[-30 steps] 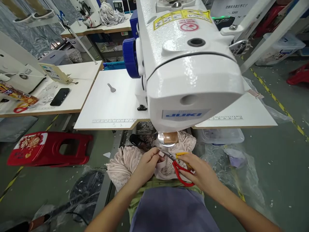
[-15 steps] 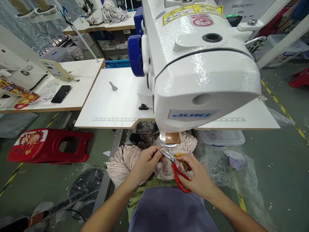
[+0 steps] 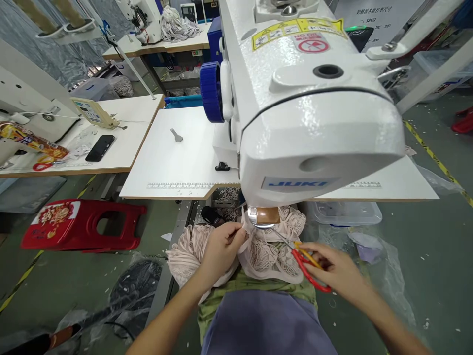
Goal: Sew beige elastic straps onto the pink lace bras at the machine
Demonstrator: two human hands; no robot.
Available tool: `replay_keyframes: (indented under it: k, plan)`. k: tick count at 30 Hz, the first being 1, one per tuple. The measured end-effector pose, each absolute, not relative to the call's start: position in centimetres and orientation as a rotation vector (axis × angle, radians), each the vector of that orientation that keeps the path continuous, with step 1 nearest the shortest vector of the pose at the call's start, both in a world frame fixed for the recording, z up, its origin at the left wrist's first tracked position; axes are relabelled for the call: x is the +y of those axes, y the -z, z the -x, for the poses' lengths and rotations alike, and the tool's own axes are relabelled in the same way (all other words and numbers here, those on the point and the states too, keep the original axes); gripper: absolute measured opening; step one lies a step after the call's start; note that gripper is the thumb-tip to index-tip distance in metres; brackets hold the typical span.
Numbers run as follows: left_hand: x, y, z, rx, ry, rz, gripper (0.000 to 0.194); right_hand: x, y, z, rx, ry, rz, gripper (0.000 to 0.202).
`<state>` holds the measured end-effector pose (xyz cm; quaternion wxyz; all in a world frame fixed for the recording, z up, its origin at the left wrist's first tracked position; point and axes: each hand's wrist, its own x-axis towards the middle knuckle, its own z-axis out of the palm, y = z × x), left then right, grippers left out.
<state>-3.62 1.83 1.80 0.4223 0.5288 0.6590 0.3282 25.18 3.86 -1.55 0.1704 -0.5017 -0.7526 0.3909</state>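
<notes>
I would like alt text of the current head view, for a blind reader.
A person's right-hand grip holds red-and-yellow scissors while the left-hand grip pinches pale lacy fabric, in front of a white JUKI machine.

- Bright, cool light, apparently from overhead.
- Glare spots on glossy machine head point(image 3: 318, 128).
- Dimmer below white tabletop point(image 3: 166, 158).
- Right forearm point(image 3: 386, 315) slightly motion-blurred.
- Wide-angle stretch toward edges.

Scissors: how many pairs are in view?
2. One pair is in the right hand, by the pale lace fabric; another pair lies on the left table, near the snack packet. Others may be hidden.
</notes>
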Motion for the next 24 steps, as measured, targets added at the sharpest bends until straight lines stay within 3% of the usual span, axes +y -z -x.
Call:
replay_keyframes:
  k: [6,9,12,14,16,20,24]
  plan:
    - [2.3,-2.6,4.7,1.666,-0.591,-1.733,0.034,14.9,0.3,-29.3,-2.200,-0.453,1.770,0.042]
    - [3.1,-3.8,5.4,1.544,-0.443,-1.599,0.033,19.4,-0.8,-29.5,-2.341,-0.280,1.731,0.040]
    - [3.2,-3.9,5.8,1.563,-0.363,-1.594,0.028,18.1,-1.2,-27.9,-2.207,-0.217,1.589,0.037]
    - [2.6,-3.4,5.2,1.699,-0.367,-1.802,0.023,14.2,-1.0,-26.0,-2.104,-0.448,1.453,0.034]
    - [1.6,-2.7,3.6,1.732,-0.485,-2.126,0.026,9.6,-0.5,-23.9,-2.249,-0.957,1.158,0.038]
    - [-0.1,-2.5,-0.7,1.408,-0.880,-2.426,0.033,3.3,0.3,-20.4,-2.054,-1.426,0.893,0.088]
    - [0.2,-3.2,-3.0,1.488,-0.949,-2.007,0.039,3.3,-0.7,-18.5,-1.524,-1.532,1.104,0.063]
